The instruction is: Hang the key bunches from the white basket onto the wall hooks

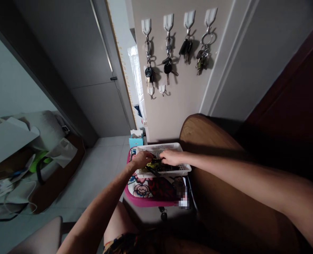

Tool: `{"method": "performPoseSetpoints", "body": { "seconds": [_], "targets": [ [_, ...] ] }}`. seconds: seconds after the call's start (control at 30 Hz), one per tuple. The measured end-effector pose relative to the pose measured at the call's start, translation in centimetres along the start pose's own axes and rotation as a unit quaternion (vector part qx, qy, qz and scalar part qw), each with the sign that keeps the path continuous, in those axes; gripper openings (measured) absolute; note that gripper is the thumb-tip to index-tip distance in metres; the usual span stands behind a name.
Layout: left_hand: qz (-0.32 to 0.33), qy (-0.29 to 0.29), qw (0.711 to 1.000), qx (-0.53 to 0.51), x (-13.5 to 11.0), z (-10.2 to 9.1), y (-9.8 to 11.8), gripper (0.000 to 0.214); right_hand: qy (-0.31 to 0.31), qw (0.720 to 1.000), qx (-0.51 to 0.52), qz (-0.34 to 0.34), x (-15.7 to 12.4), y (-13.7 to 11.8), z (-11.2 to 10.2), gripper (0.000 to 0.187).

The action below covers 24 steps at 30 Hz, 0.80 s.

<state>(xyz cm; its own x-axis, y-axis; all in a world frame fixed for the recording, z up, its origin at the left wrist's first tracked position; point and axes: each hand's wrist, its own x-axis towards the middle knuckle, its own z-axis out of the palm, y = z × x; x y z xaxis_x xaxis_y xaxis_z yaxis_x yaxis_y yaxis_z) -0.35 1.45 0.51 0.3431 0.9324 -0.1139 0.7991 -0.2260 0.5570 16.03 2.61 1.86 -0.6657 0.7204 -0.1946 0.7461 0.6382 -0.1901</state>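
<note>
A white perforated plastic basket (184,169) rests on a flower-patterned, pink-edged surface (142,190) in front of me. Dark, narrow items and a yellow-green thing (153,164) lie inside, too dim to name with certainty. My left hand (143,158) reaches over the basket's left side, fingers curled down among these items. From the right comes my right hand (171,157), its fingertips pinched together close to the yellow-green thing. What either hand grips is too small and dark to make out.
Several key bunches hang from white wall hooks (168,23) above the basket. A brown wooden board (212,141) stands close on the right. Behind the basket is a light-blue box (136,141). A cluttered bench (53,176) is at the left, near a grey door (93,70).
</note>
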Motion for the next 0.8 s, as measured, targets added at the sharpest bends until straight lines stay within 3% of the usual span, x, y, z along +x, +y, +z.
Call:
{"method": "performPoseSetpoints", "body": {
  "seconds": [0.17, 0.33, 0.5, 0.8],
  "targets": [
    [-0.011, 0.008, 1.000, 0.028, 0.1, -0.1, -0.4, 0.027, 0.061, 0.997, 0.022, 0.043, 0.2, 0.2, -3.0, 0.024],
    [0.013, 0.013, 0.999, -0.042, 0.7, -0.3, -0.7, 0.019, 0.084, 0.994, 0.052, 0.056, 0.1, 0.4, -4.9, 0.025],
    [0.010, 0.062, 0.990, -0.130, 0.9, -2.0, 0.0, 0.017, 0.123, 0.984, 0.068, 0.111, 0.1, 2.0, -5.7, 0.027],
    [0.026, 0.084, 0.986, -0.139, 1.2, -2.9, 1.6, 0.016, 0.099, 0.987, 0.019, 0.125, -0.6, 3.0, -6.2, 0.024]
  ]
}}
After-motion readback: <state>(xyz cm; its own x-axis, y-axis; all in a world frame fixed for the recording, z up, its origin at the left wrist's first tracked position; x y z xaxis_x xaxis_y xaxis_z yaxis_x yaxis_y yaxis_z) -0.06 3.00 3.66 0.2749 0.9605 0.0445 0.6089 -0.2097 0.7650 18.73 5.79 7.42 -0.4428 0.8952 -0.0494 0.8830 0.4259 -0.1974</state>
